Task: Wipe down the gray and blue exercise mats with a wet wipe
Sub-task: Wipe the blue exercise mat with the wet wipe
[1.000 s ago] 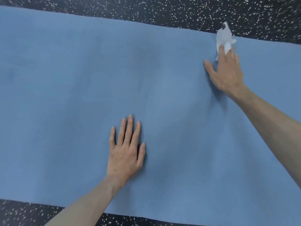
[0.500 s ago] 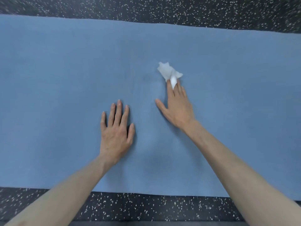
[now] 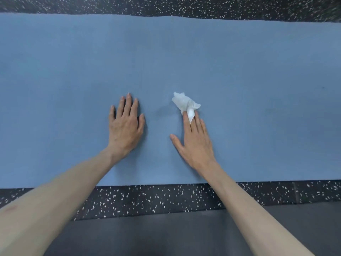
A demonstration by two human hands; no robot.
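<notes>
The blue exercise mat (image 3: 258, 89) lies flat across the view on the floor. My left hand (image 3: 125, 126) rests palm down on it, fingers straight and spread. Just to its right, my right hand (image 3: 193, 143) lies flat on the mat, its straight fingertips pressing the crumpled white wet wipe (image 3: 184, 102). A fold of the wipe comes up between the index and middle fingers. Most of the wipe sticks out beyond the fingertips. A plain gray mat (image 3: 166, 237) fills the bottom of the view, under my forearms.
Black rubber flooring with white speckles (image 3: 147, 198) shows as a strip between the blue and gray mats and again beyond the blue mat's far edge (image 3: 184, 6).
My right hand has dragged the wipe from the mat's far right edge back toward me and leftward, ending beside my left hand. The view has tilted down, so the near floor and gray mat show.
</notes>
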